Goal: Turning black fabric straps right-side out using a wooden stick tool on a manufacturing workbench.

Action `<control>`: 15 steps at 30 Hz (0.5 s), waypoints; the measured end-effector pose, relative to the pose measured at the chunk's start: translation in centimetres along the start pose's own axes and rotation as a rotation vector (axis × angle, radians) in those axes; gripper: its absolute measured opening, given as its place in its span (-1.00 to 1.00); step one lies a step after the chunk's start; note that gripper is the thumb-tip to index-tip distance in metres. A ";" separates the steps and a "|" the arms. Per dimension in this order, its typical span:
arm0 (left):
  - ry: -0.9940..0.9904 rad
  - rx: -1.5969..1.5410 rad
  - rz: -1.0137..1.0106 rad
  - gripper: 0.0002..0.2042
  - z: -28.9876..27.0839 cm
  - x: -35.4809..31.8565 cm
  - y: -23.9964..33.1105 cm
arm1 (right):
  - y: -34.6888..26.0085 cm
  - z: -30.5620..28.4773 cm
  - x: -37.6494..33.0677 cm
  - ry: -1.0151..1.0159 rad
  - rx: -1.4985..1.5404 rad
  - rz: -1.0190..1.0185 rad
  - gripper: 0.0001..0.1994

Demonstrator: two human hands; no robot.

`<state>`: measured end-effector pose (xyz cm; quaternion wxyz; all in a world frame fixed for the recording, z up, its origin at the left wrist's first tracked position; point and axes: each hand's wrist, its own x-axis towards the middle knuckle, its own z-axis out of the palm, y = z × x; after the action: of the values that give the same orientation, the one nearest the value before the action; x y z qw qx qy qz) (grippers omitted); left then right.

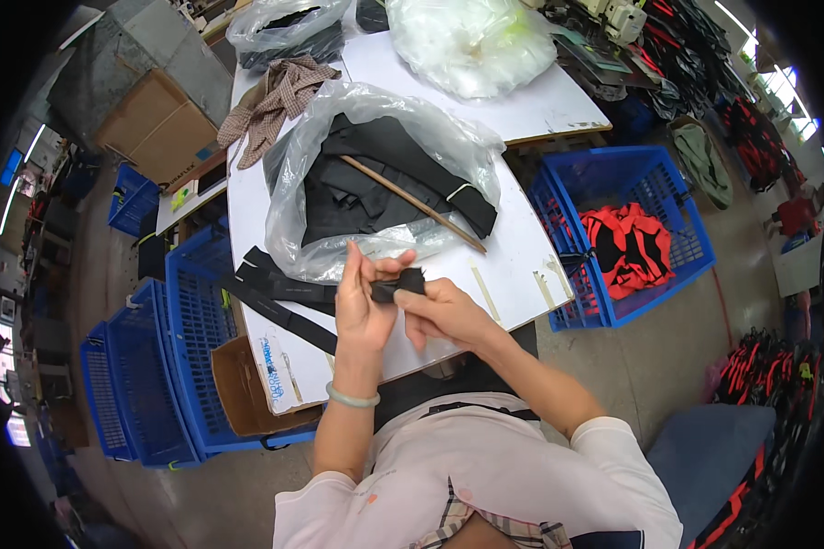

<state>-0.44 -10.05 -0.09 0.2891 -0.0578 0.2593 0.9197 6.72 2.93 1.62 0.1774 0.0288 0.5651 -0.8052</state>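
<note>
Close to the front of the white table, a black fabric strap (396,285) is held between my two hands. My left hand (366,297) is curled around it, some fingertips raised. My right hand (449,316) pinches its end between thumb and fingers. More black strap (279,311) trails left from my left hand over the table edge. Just beyond my hands, a clear plastic bag (293,206) lies open around folded black fabric pieces (357,197). Across them rests a thin wooden stick (412,201), its tip reaching past the bag's edge.
A checked cloth (279,101) and a bulging clear bag (471,46) sit at the table's (545,110) far side. On the right, a blue crate (604,156) holds red-and-black fabric (627,249). Several blue crates (192,320) and a cardboard box (247,389) stand at left.
</note>
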 end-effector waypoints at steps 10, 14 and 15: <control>0.067 0.034 0.164 -0.90 2.6 -1.1 -0.7 | 1.6 1.1 -0.4 0.067 -0.148 -0.033 -0.59; 0.053 0.004 0.237 -0.89 1.8 -1.0 -0.8 | 1.9 1.3 -1.4 0.187 0.458 -0.042 -0.68; 0.048 0.069 0.246 -0.89 2.0 -1.1 -0.8 | 2.0 1.3 -1.3 0.190 0.460 -0.040 -0.68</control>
<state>1.01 -9.06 1.55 0.1697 -0.0374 0.3028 0.9371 8.80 1.49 0.58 0.0963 0.1329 0.3815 -0.9097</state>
